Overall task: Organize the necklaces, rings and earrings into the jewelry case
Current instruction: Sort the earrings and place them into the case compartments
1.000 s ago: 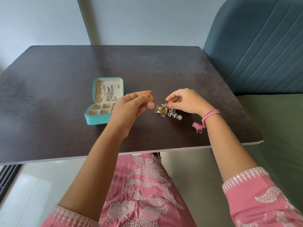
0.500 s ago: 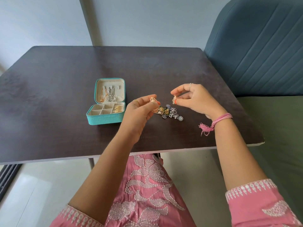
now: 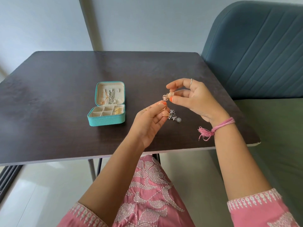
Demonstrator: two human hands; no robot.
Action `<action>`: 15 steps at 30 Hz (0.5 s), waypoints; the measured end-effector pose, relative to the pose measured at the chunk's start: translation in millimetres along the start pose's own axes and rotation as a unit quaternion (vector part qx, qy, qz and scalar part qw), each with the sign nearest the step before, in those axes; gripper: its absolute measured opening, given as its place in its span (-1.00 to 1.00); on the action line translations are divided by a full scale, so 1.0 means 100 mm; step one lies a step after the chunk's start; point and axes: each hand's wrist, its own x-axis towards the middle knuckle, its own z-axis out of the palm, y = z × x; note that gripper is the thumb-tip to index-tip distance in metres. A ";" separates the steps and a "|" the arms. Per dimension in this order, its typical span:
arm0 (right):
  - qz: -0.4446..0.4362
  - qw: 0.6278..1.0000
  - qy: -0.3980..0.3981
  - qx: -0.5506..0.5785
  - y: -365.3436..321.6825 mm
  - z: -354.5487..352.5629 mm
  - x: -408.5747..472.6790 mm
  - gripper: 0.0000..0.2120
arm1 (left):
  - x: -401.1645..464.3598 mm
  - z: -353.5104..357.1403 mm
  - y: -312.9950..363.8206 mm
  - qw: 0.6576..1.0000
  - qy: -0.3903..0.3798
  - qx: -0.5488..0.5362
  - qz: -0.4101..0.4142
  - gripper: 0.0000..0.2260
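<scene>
Item: paired jhumka earrings. Your right hand (image 3: pixel 195 99) pinches one jhumka earring (image 3: pixel 168 96); your left hand (image 3: pixel 150 120) pinches its mate (image 3: pixel 165 113). Jewelry case (image 3: pixel 107 119) lies open leftward, nearest your left hand.

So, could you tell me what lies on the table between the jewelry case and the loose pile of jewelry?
In the head view, the left hand, pinching a gold earring, hangs over that stretch between the jewelry case and the loose pile; the visible table there is bare.

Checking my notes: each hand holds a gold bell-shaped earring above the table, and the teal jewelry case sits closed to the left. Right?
Not quite: the head view shows the teal jewelry case open, lid up. The rest holds: the left hand and right hand each pinch a gold bell-shaped earring above the table.
</scene>
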 end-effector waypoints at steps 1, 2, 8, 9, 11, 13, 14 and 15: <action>-0.003 1.000 -0.001 0.004 0.00 0.01 -0.01 -0.71 | -0.01 0.00 0.01 1.000 -0.005 -0.009 0.004 -0.88; -0.005 1.000 -0.001 0.008 0.00 0.02 -0.03 -0.71 | -0.01 0.01 0.01 1.000 -0.008 -0.015 0.008 -0.87; -0.006 1.000 0.003 0.030 0.04 0.04 -0.09 -0.69 | -0.04 0.04 0.04 0.999 0.003 -0.033 0.030 -0.83; -0.004 1.000 0.000 0.031 0.05 0.04 -0.10 -0.68 | -0.04 0.04 0.04 0.999 0.001 -0.027 0.035 -0.85; 0.002 0.999 -0.009 0.037 0.05 0.06 -0.13 -0.68 | -0.05 0.03 0.04 0.999 -0.004 -0.005 0.048 -0.89; 0.009 0.999 -0.017 0.044 0.05 0.08 -0.14 -0.68 | -0.06 0.04 0.05 0.998 -0.013 0.027 0.062 -0.91; 0.011 0.999 -0.021 0.044 0.06 0.09 -0.15 -0.69 | -0.06 0.04 0.06 0.997 -0.019 0.043 0.068 -0.91; 0.015 0.999 -0.024 0.045 0.06 0.11 -0.15 -0.69 | -0.07 0.04 0.07 0.995 -0.025 0.061 0.074 -0.92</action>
